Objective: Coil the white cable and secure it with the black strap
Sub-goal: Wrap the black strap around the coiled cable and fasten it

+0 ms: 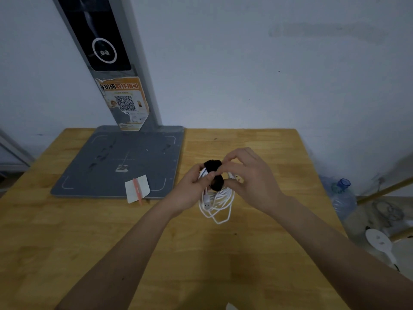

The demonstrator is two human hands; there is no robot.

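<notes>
Both hands above worktop (257,253) centre: left hand (190,191) grip closed on white cable (220,203) coil, right hand (250,177) pinching black strap (215,175), seemingly wrapped around it.

Both hands are up over the wooden table (257,253), the left hand (190,191) pinching the bundled white cable (220,203) from one side while the right hand (250,177) works its fingertips at the black strap (215,175) wrapped around the top of the coil. The loops hang down below the strap, with a white connector end (206,201) dangling just under the left hand. Off to the left sits a grey scanner base (107,159) with its upright post (105,63) carrying an orange QR-code sticker (125,104), and a white card (136,187) with a pink pen (137,191) lies on the base's near edge.
</notes>
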